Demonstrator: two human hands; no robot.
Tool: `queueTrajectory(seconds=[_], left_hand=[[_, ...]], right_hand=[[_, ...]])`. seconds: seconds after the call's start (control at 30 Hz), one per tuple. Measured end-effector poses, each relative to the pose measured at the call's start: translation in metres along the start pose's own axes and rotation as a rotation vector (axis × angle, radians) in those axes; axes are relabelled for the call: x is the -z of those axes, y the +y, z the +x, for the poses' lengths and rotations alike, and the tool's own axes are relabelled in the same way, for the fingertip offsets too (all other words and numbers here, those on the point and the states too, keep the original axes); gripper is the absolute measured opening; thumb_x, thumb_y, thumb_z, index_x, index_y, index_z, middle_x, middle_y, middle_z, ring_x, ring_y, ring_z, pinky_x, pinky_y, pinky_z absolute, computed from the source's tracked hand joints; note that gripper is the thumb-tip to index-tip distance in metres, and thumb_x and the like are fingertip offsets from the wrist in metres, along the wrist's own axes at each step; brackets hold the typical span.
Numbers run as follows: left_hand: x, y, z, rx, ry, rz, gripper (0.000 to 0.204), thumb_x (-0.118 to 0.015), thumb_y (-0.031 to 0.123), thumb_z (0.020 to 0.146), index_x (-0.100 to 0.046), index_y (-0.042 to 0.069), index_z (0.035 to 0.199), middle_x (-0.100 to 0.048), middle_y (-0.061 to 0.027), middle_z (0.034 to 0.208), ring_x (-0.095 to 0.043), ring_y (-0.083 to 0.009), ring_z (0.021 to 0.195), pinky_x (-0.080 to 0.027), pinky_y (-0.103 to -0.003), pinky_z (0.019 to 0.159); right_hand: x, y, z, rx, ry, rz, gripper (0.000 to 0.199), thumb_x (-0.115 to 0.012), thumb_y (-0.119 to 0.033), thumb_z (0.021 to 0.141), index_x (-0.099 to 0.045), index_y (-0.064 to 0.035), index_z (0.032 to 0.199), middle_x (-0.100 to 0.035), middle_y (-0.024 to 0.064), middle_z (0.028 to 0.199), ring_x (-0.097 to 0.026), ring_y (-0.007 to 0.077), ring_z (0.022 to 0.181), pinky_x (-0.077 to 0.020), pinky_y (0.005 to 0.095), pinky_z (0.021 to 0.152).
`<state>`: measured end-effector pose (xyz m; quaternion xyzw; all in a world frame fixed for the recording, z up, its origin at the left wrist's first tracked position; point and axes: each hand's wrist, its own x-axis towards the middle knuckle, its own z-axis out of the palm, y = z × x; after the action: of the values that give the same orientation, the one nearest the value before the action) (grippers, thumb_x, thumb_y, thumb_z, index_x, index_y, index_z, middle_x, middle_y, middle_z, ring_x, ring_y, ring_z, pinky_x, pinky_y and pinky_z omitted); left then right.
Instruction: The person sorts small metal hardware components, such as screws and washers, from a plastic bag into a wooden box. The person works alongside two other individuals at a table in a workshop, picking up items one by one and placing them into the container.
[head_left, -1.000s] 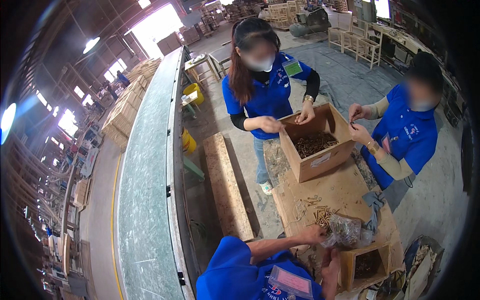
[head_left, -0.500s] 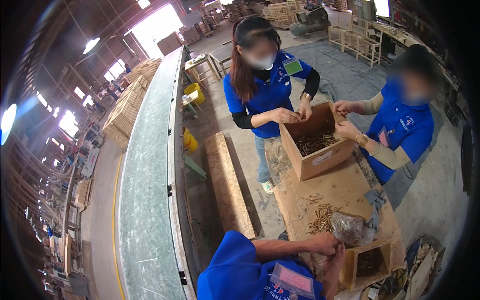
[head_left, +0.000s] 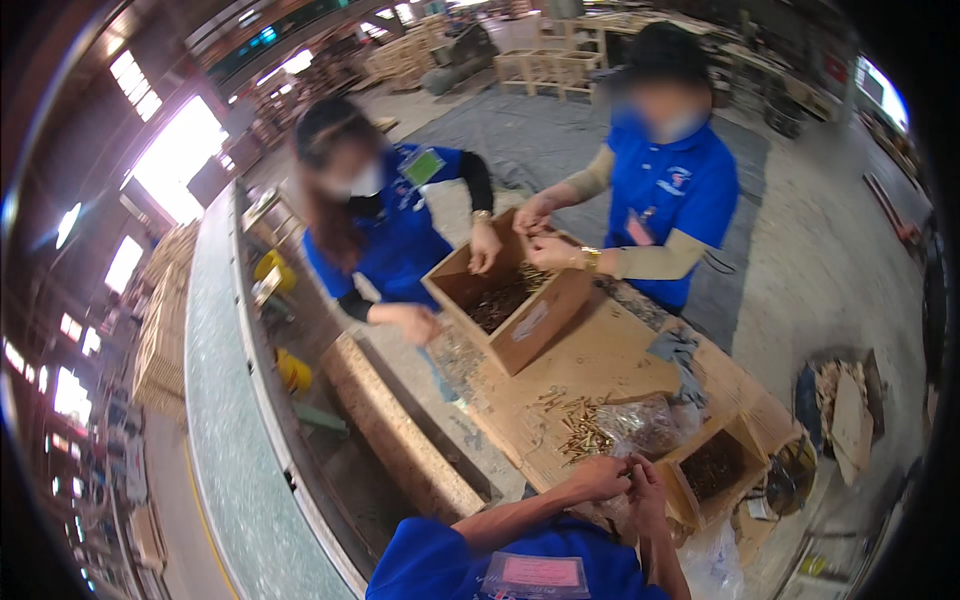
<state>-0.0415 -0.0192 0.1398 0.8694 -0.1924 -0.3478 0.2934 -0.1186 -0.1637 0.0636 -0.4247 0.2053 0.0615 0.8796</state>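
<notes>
My left hand (head_left: 598, 479) and my right hand (head_left: 646, 492) meet above the table's near edge, fingertips pinched together. Whatever is between them is too small to make out. Just beyond lies a loose pile of brass-coloured screws (head_left: 584, 432), and beside it a crumpled clear plastic bag (head_left: 640, 424). A small wooden box (head_left: 741, 488) stands right of my right hand, with dark small pieces inside. Farther off, a larger wooden box (head_left: 545, 318) holds many screws. One co-worker's hand (head_left: 485, 246) reaches over it; another co-worker's hands (head_left: 545, 240) are close together at its rim.
A grey cloth (head_left: 678, 362) lies on the wooden tabletop (head_left: 600, 350). A long green-topped conveyor or bench (head_left: 225, 330) runs along the left, with a long board (head_left: 395, 425) beside it. A bin of wood scraps (head_left: 840, 405) stands at the right.
My view has turned, so the scene sits farther left and tilted. The left co-worker's hands have parted, one lowering outside the large box. My hands stay together, fingertips touching.
</notes>
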Motion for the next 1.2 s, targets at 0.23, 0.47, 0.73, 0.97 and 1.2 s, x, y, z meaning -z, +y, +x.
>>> queueTrajectory(seconds=[0.23, 0.47, 0.73, 0.97, 1.2], left_hand=[[-0.012, -0.003, -0.002, -0.225, 0.232, -0.097, 0.027, -0.058, 0.029, 0.085, -0.065, 0.005, 0.095, -0.067, -0.0223, 0.087, -0.066, -0.0416, 0.079, -0.053, -0.048, 0.07], [-0.016, -0.01, 0.012, -0.439, 0.371, -0.363, 0.024, -0.064, 0.019, 0.089, -0.067, 0.006, 0.109, -0.07, -0.0127, 0.089, -0.07, -0.0284, 0.076, -0.054, -0.038, 0.068], [-0.007, -0.026, 0.022, -0.39, 0.316, -0.621, 0.021, -0.069, 0.009, 0.088, -0.071, 0.0, 0.107, -0.069, -0.0075, 0.083, -0.064, -0.0126, 0.075, -0.05, -0.027, 0.067], [0.01, -0.04, 0.01, -0.222, 0.4, -1.12, 0.019, -0.061, 0.024, 0.097, -0.061, 0.006, 0.091, -0.064, -0.0034, 0.084, -0.055, -0.0106, 0.069, -0.045, -0.027, 0.06], [0.03, -0.107, 0.02, -0.128, 0.443, -1.713, 0.013, -0.058, 0.016, 0.098, -0.056, 0.009, 0.108, -0.057, -0.0037, 0.075, -0.051, -0.0125, 0.058, -0.039, -0.026, 0.045]], right_hand=[[-0.018, -0.022, -0.004, -0.061, 0.088, 0.401, 0.036, -0.058, -0.008, 0.094, -0.053, -0.0062, 0.129, -0.065, 0.0068, 0.116, -0.062, 0.0184, 0.106, -0.0516, 0.032, 0.09], [-0.016, -0.018, 0.001, -0.164, 0.005, 0.398, 0.027, -0.057, -0.016, 0.097, -0.057, -0.007, 0.122, -0.066, 0.007, 0.11, -0.064, 0.0188, 0.101, -0.0529, 0.0326, 0.088], [-0.021, -0.014, 0.011, 0.069, -0.056, -0.575, 0.024, -0.064, -0.02, 0.093, -0.068, -0.0017, 0.108, -0.069, 0.0037, 0.082, -0.063, 0.0106, 0.07, -0.0537, 0.0288, 0.065], [-0.056, -0.056, 0.007, -0.156, -0.167, -0.82, 0.033, -0.069, -0.019, 0.09, -0.066, -0.0096, 0.121, -0.068, 0.0004, 0.082, -0.062, 0.0081, 0.073, -0.0512, 0.0254, 0.06], [-0.027, -0.049, 0.047, 0.149, 0.049, -0.765, 0.032, -0.07, -0.021, 0.09, -0.068, -0.0051, 0.117, -0.072, 0.0054, 0.085, -0.062, 0.0084, 0.073, -0.0512, 0.0256, 0.066]])
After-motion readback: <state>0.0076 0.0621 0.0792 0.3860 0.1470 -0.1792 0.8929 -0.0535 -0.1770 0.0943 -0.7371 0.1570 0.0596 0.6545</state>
